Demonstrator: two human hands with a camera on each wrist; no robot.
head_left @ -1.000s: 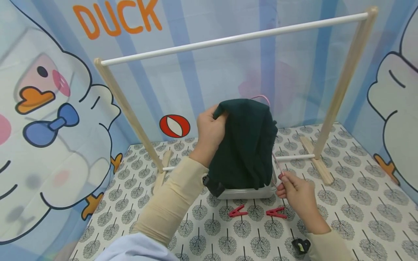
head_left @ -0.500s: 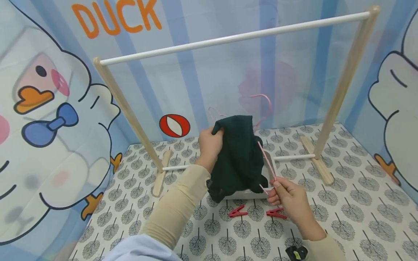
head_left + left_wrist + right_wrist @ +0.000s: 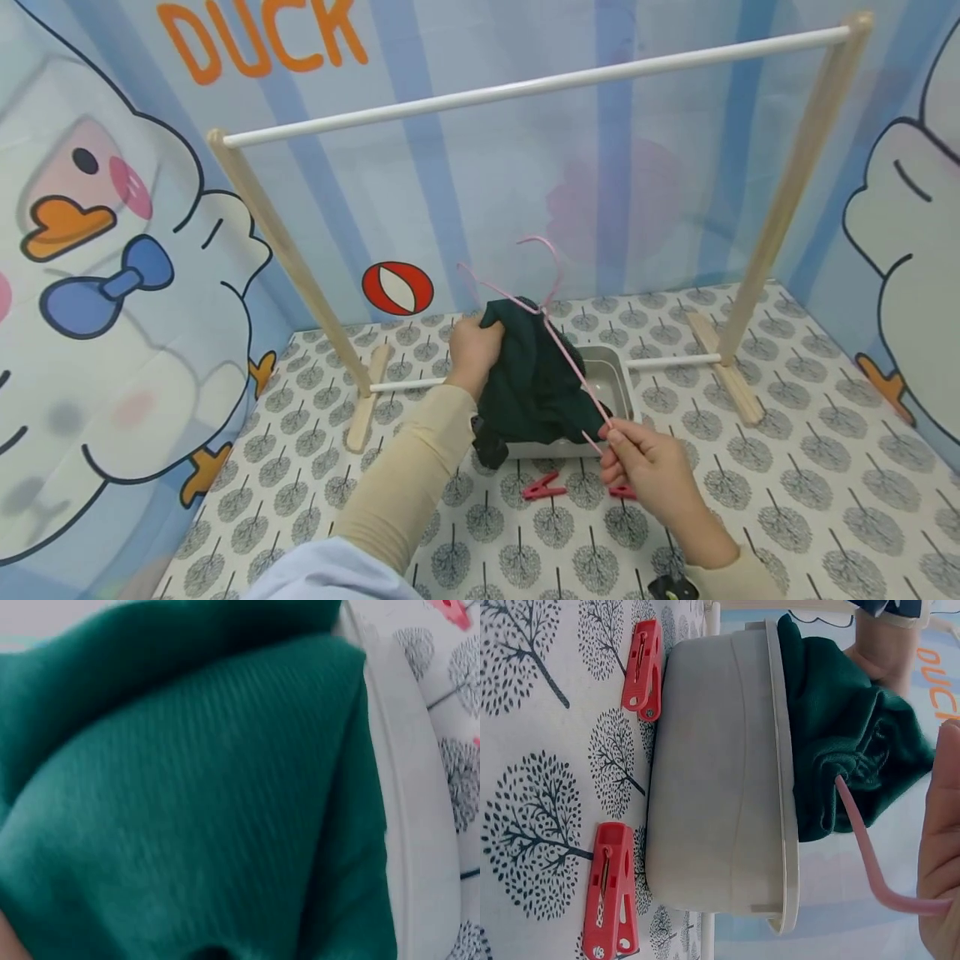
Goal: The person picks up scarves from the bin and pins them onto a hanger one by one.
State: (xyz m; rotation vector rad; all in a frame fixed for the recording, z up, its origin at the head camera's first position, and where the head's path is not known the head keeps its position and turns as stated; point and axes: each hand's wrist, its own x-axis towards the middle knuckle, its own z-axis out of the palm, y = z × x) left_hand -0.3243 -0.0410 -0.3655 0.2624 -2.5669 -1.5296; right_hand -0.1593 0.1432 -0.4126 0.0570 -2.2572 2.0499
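A dark green cloth garment (image 3: pixel 528 383) lies bunched over a light grey plastic basin (image 3: pixel 551 451). My left hand (image 3: pixel 472 354) grips its upper left edge. With thumb and fingers, my right hand (image 3: pixel 648 467) pinches the lower right corner of a pink clothes hanger (image 3: pixel 567 354). The hanger's hook points up and away, and one arm crosses in front of the cloth. In the right wrist view, the hanger's lower bar (image 3: pixel 862 840) runs into the folds of the green cloth (image 3: pixel 840 727). Ribbed green fabric (image 3: pixel 187 787) fills most of the left wrist view.
Two red clothespins lie before the basin, the left clothespin (image 3: pixel 543 486) in plain sight, the right clothespin (image 3: pixel 622 492) partly behind my right hand. Behind stands a rack with wooden posts and a white top bar (image 3: pixel 540 87). A tree-patterned cloth (image 3: pixel 787 467) covers the table.
My left hand has lowered the cloth toward the basin. My right hand has moved left and down with the hanger, whose arm and hook have come into view in front of the cloth.
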